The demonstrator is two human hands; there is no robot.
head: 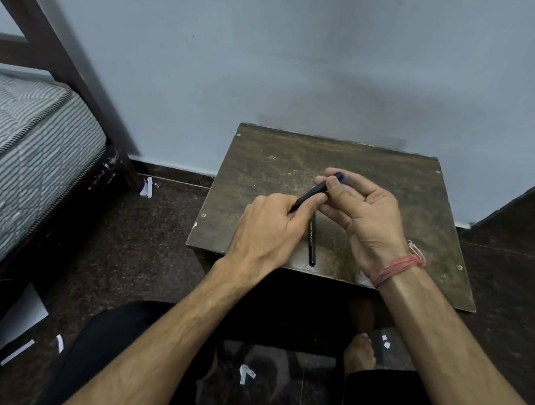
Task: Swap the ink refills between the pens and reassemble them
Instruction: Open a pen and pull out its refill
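Note:
A dark pen (313,192) is held slanted above the small wooden table (278,165), its blue end up near my right fingertips. My left hand (267,230) grips its lower end between thumb and fingers. My right hand (362,214) pinches its upper end, palm turned towards me. A second dark pen (312,242) with pale lettering lies flat on the table below the hands, pointing towards the front edge; its far end is hidden under my fingers.
The table stands against a pale blue wall (299,63). A bed with a striped mattress (28,144) and dark frame is at the left. Paper scraps (146,188) lie on the dark floor. My knees and a bare foot (360,352) are under the table.

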